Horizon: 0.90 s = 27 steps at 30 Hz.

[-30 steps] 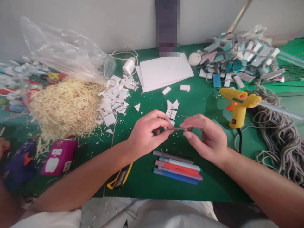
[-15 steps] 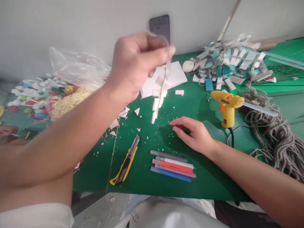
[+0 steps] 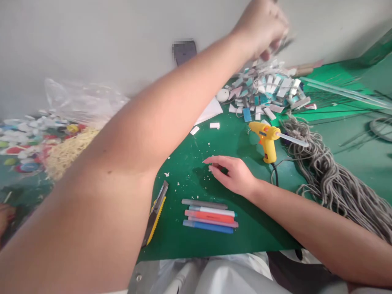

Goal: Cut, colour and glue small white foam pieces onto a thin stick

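Note:
My left hand is raised over the far right of the table, its fingers curled and smeared by motion. A blurred grey cord sticks out from those fingers; any white pieces hanging from it cannot be told from the pile behind. Below the hand lies a heap of white and blue foam pieces with cords. On the green table rests my right hand, thumb and fingers loosely curved and apart, with nothing in it. Several markers lie just in front of it.
A yellow glue gun stands right of my right hand, beside grey yarn. My left arm partly covers a utility knife and white sheets. A phone leans at the back. Another person's hand shows at left.
My left hand has swung up and right with the cord, from over the white sheets to above the foam heap. My right hand stays on the table. The view has turned slightly right.

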### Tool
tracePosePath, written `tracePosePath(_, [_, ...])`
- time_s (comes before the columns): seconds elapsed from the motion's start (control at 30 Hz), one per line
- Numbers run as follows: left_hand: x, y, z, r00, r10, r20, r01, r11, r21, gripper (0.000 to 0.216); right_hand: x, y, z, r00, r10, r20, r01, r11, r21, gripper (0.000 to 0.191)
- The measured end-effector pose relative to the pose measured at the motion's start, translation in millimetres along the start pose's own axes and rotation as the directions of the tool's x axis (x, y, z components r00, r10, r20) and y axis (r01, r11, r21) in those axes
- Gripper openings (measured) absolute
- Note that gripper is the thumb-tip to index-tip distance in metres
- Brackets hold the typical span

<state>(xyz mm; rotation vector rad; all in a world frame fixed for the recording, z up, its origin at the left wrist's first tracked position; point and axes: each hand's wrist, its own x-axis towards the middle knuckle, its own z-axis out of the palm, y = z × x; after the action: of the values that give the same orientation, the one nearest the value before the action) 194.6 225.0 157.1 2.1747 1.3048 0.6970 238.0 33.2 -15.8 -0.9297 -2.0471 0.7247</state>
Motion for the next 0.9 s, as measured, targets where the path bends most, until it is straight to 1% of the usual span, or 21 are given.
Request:
tracePosePath(0.07, [-10.4, -12.1, 8.1, 0.999, 0.015, -0.031, -0.013, 0.999, 0.037, 0.036, 0.7, 1.7, -1.2, 0.999, -0.023, -0.045, 0.02, 0.998, -0.058, 0.024])
tracePosePath(0.1, [-16.2, -21.7, 9.8, 0.997, 0.005, -0.071, -0.001, 0.998, 0.064, 0.03, 1.2, 2.1, -1.6, 0.997, -0.047, -0.062, 0.042, 0.996, -0.082, 0.024])
tracePosePath(0.13, [-22.2, -32.9, 9.6, 0.996, -0.001, -0.087, 0.009, 0.996, 0.084, 0.033, 1.7, 2.1, -1.5, 0.994, -0.073, -0.076, 0.065, 0.993, -0.098, 0.024])
tracePosePath(0.17, [-28.3, -45.1, 7.5, 0.995, -0.006, -0.097, 0.016, 0.995, 0.103, 0.045, 2.0, 1.6, -0.9, 0.992, -0.092, -0.085, 0.083, 0.991, -0.105, 0.028])
tracePosePath(0.2, [-34.7, -57.9, 3.7, 0.996, -0.003, -0.093, 0.014, 0.993, 0.119, 0.058, 1.9, 0.7, 0.2, 0.992, -0.095, -0.083, 0.087, 0.991, -0.103, 0.036])
tracePosePath(0.23, [-41.5, -70.9, -1.6, 0.994, -0.003, -0.11, 0.019, 0.99, 0.143, 0.067, 1.5, -0.5, 1.7, 0.994, -0.079, -0.073, 0.072, 0.993, -0.092, 0.046])
tracePosePath(0.3, [-57.2, -96.5, -14.8, 0.988, -0.001, -0.152, 0.031, 0.98, 0.195, 0.062, -0.1, -3.2, 5.1, 1.0, -0.011, -0.028, 0.01, 0.999, -0.05, 0.065])
tracePosePath(0.33, [-66.2, -108.9, -21.8, 0.989, -0.028, -0.143, 0.062, 0.97, 0.235, 0.058, -1.0, -4.2, 6.5, 1.0, 0.024, -0.005, -0.024, 0.999, -0.028, 0.068])
tracePosePath(0.37, [-75.9, -120.8, -28.4, 0.989, -0.047, -0.138, 0.085, 0.955, 0.285, 0.059, -1.7, -4.8, 7.4, 0.999, 0.047, 0.01, -0.047, 0.999, -0.01, 0.068])
tracePosePath(0.4, [-86.1, -132.1, -34.3, 0.987, -0.066, -0.145, 0.114, 0.928, 0.354, 0.065, -2.0, -5.0, 7.8, 0.999, 0.048, 0.012, -0.048, 0.999, -0.004, 0.065])
tracePosePath(0.43, [-96.6, -142.6, -39.2, 0.984, -0.125, -0.126, 0.168, 0.888, 0.429, 0.07, -1.9, -4.6, 7.7, 1.0, 0.026, 0.002, -0.026, 1.0, -0.013, 0.058])
tracePosePath(0.47, [-107.0, -152.1, -42.8, 0.985, -0.124, -0.123, 0.169, 0.849, 0.5, 0.066, -1.4, -3.7, 7.2, 1.0, -0.016, -0.015, 0.015, 0.999, -0.035, 0.05])
tracePosePath(0.53, [-126.3, -167.3, -46.1, 0.985, -0.173, -0.013, 0.142, 0.761, 0.633, 0.049, 0.4, -1.1, 5.8, 0.992, -0.124, -0.031, 0.12, 0.987, -0.109, 0.031])
tracePosePath(0.6, [-141.8, -177.0, -44.8, 0.982, -0.179, 0.066, 0.081, 0.706, 0.703, 0.05, 2.3, 1.6, 5.1, 0.982, -0.189, -0.023, 0.182, 0.967, -0.181, 0.022])
tracePosePath(0.67, [-152.4, -181.3, -40.4, 0.974, -0.2, 0.107, 0.062, 0.688, 0.724, 0.058, 3.5, 3.4, 5.4, 0.978, -0.207, -0.013, 0.2, 0.956, -0.216, 0.021])
tracePosePath(0.7, [-156.0, -181.8, -37.9, 0.969, -0.214, 0.12, 0.06, 0.68, 0.731, 0.058, 3.7, 3.8, 5.8, 0.978, -0.208, -0.009, 0.201, 0.955, -0.219, 0.021])
tracePosePath(0.8, [-162.1, -180.4, -32.8, 0.963, -0.231, 0.139, 0.051, 0.662, 0.747, 0.046, 3.3, 3.7, 7.0, 0.979, -0.203, -0.006, 0.197, 0.957, -0.212, 0.022])
tracePosePath(0.9, [-164.0, -181.4, -34.9, 0.969, -0.188, 0.157, -0.001, 0.635, 0.772, 0.037, 2.7, 2.5, 7.3, 0.98, -0.199, -0.025, 0.189, 0.958, -0.215, 0.022])
